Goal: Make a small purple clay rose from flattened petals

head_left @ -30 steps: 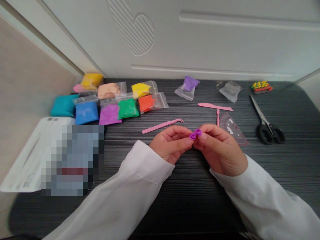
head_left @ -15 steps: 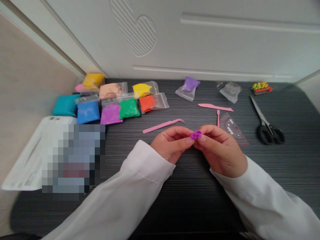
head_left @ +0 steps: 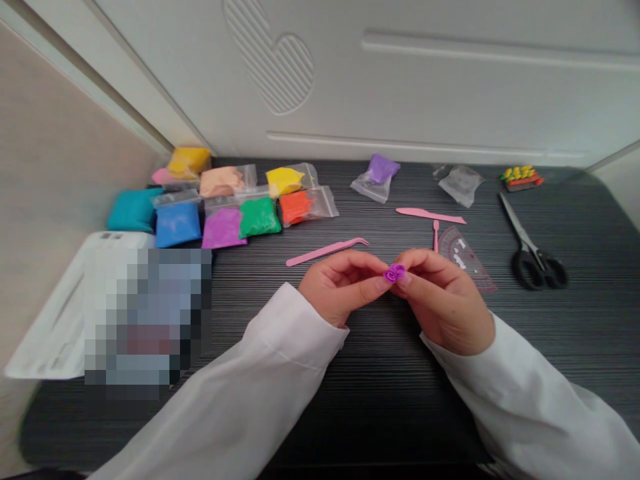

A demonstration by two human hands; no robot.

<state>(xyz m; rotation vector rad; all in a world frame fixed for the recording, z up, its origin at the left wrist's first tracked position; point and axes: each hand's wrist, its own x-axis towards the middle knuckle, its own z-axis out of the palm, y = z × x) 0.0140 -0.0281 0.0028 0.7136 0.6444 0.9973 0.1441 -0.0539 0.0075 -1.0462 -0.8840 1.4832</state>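
Note:
Two small purple clay roses [head_left: 394, 273] touch each other between my fingertips, over the middle of the dark table. My left hand [head_left: 345, 283] pinches them from the left with thumb and forefinger. From the right, my right hand [head_left: 443, 300] pinches them the same way, its thumb pressed on the petals. Both hands are closed, and the undersides of the roses are hidden by the fingers. Pink tweezers [head_left: 325, 252] lie just beyond my left hand. A small pink tool [head_left: 436, 235] and a clear protractor [head_left: 467, 260] are partly behind my right hand.
Several bags of coloured clay, among them a green one [head_left: 260, 217], sit at the back left. A pink clay knife [head_left: 430, 215], black-handled scissors [head_left: 533, 253] and a yellow-flowered clay piece [head_left: 520, 177] lie right. A blurred-out device [head_left: 150, 313] rests on white packaging [head_left: 55, 313] at left.
My left hand has moved slightly to the right, and the two roses are now pressed closer together. My right hand stays nearly still.

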